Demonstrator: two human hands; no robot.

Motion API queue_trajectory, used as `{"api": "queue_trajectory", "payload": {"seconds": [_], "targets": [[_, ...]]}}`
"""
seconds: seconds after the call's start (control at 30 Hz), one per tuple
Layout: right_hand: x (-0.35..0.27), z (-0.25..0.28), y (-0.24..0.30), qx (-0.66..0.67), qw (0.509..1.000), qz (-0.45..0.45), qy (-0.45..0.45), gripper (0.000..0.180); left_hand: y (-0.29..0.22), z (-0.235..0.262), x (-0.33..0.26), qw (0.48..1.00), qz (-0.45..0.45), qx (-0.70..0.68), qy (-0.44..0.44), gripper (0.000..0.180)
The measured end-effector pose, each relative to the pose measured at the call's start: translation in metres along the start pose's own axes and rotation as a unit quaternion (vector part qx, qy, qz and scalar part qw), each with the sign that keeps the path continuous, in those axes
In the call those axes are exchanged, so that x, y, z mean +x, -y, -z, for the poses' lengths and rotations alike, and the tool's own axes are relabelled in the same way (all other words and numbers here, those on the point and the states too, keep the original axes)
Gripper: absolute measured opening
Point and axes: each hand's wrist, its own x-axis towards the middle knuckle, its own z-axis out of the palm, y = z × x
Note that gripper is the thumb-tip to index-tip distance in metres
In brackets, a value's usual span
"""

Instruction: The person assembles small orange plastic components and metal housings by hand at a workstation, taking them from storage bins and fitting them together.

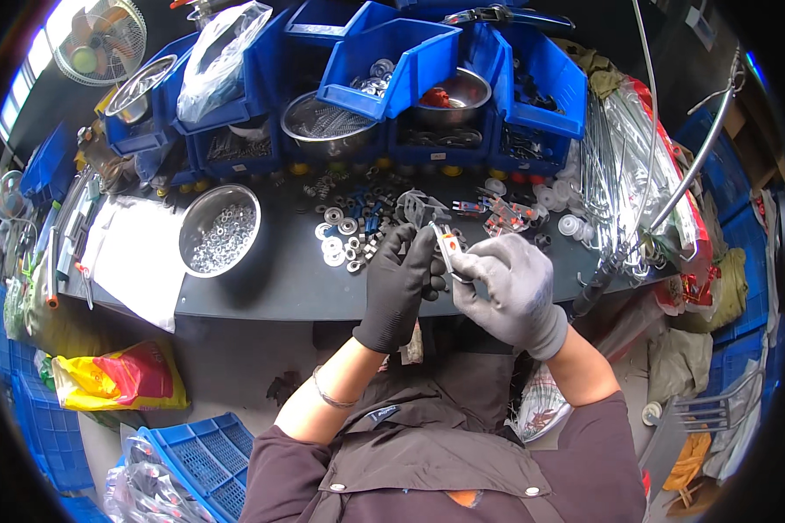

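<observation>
My left hand (392,292), in a black glove, is closed around the left side of a small metal bracket with an orange-red piece (450,245). My right hand (513,288), in a grey glove, pinches the same bracket from the right, thumb and fingers together. They hold it just above the table's front part. Right behind my left fingertips is a grey metal fitting (420,207); I cannot tell whether the fingers touch it. Beyond my right hand lies a heap of similar metal pieces with orange-red parts (508,214). Round metal wheels (333,248) are scattered left of my left hand.
A steel bowl of small metal parts (227,237) stands at the left, beside a white sheet (135,261). Blue bins (392,70) are stacked along the back. White plastic discs (572,227) and long wire rods (615,166) lie at the right. A hose (702,161) hangs there.
</observation>
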Motion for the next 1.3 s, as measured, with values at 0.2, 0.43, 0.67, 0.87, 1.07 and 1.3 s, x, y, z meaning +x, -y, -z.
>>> {"api": "queue_trajectory", "payload": {"seconds": [0.2,0.43,0.67,0.87,1.07,1.3], "targets": [[-0.010,-0.021,0.008,-0.085,0.995,0.046,-0.014,0.029,0.016,0.001,0.004,0.998,-0.044,-0.034,-0.016,0.021],[0.000,-0.037,-0.003,-0.114,0.993,0.040,-0.010,0.035,0.020,0.004,0.021,0.996,-0.070,0.029,-0.051,0.025],[0.015,-0.039,-0.013,-0.091,0.994,0.050,0.036,0.031,0.024,0.005,0.037,0.985,-0.156,0.036,-0.064,0.032],[0.022,-0.037,-0.004,-0.127,0.991,0.021,0.044,0.022,0.024,0.006,0.038,0.987,-0.136,0.062,-0.054,0.029],[0.022,-0.038,-0.006,-0.146,0.988,0.030,0.037,0.020,0.010,0.000,0.025,0.998,-0.055,0.028,-0.019,0.036],[0.032,-0.033,-0.008,-0.008,0.998,-0.057,0.011,0.031,-0.029,-0.002,0.011,0.995,-0.019,-0.020,0.099,0.038]]}}
